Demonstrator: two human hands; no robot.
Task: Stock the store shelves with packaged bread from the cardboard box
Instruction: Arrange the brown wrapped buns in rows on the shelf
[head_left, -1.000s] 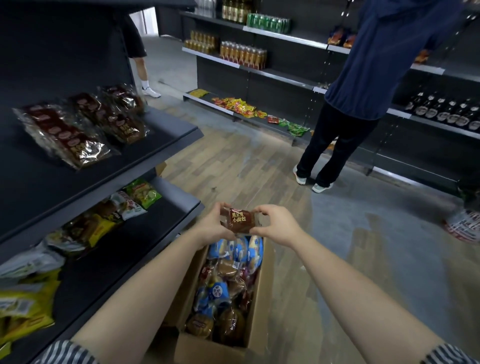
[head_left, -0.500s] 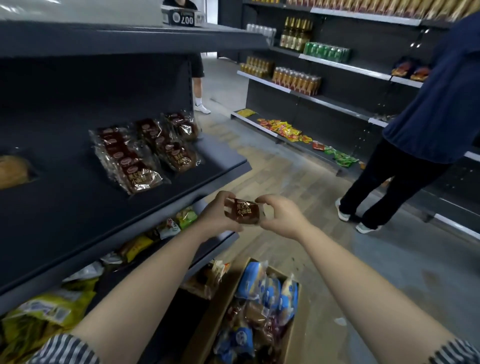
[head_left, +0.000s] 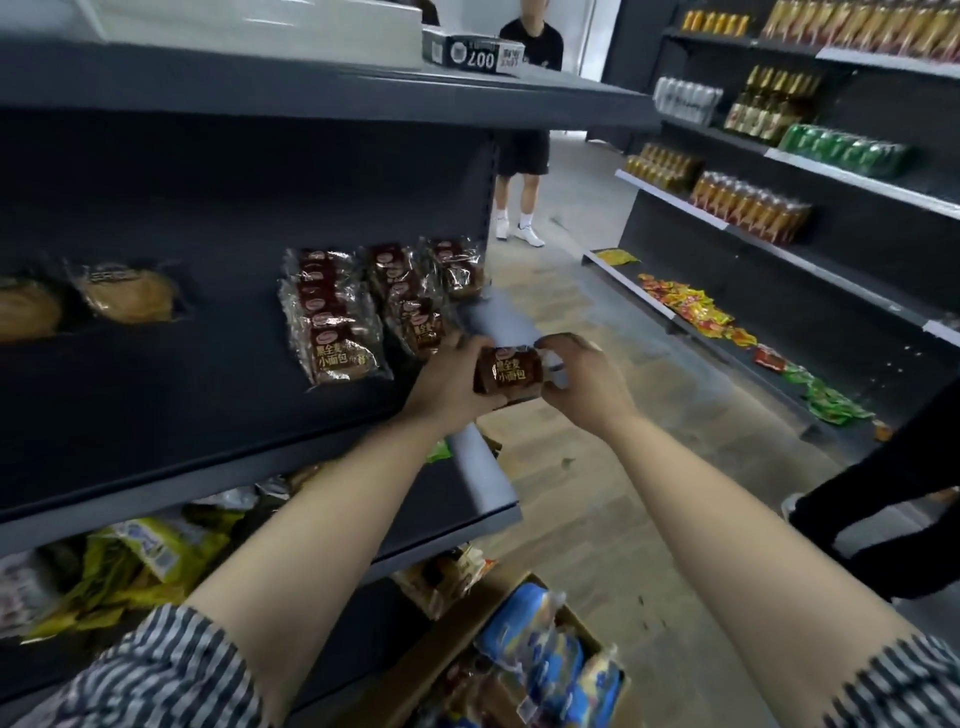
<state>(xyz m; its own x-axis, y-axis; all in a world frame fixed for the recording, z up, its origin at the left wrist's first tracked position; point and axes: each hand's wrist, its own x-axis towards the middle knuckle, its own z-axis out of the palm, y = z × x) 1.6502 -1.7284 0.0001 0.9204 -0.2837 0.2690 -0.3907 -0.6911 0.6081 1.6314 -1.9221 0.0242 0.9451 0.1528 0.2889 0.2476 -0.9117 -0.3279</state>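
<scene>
A small brown bread pack with gold lettering is held between both hands at the right end of the dark middle shelf. My left hand grips its left side and my right hand pinches its right end. Rows of the same brown packs lie on that shelf just left of my hands. Two round golden loaves sit further left. The cardboard box stands on the floor below, holding blue-wrapped bread packs.
The lower shelf carries yellow and green snack bags. Across the aisle a dark rack holds drink bottles and snack packets. One person stands at the far aisle end; another person's dark leg is at right.
Both hands carried the brown pack up from above the box to the middle shelf's right end. The view rose, so the box dropped to the bottom edge.
</scene>
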